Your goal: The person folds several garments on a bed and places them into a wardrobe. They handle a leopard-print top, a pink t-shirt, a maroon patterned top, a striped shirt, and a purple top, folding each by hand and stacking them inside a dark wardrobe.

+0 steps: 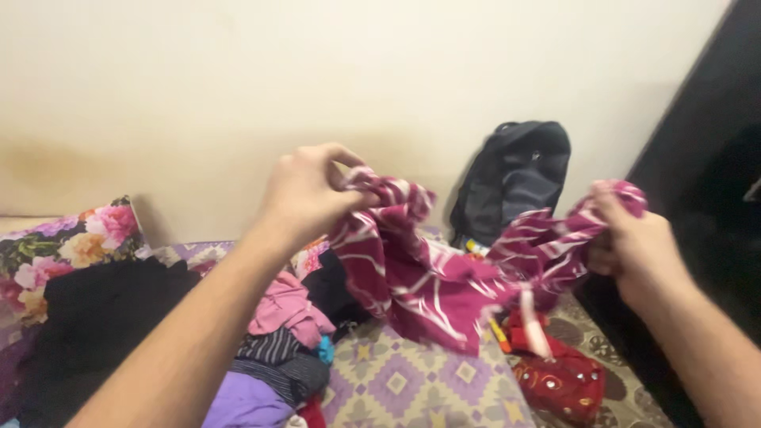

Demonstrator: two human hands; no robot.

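The left hand (305,194) and right hand (634,242) each pinch a bunched edge of the magenta striped cloth (428,277), held mid-frame above the patterned bedspread (412,384). It looks light, limp and sagging; corners likely grip best.

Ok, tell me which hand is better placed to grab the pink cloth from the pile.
Left. The left hand is above the pink cloth; the right hand is far across.
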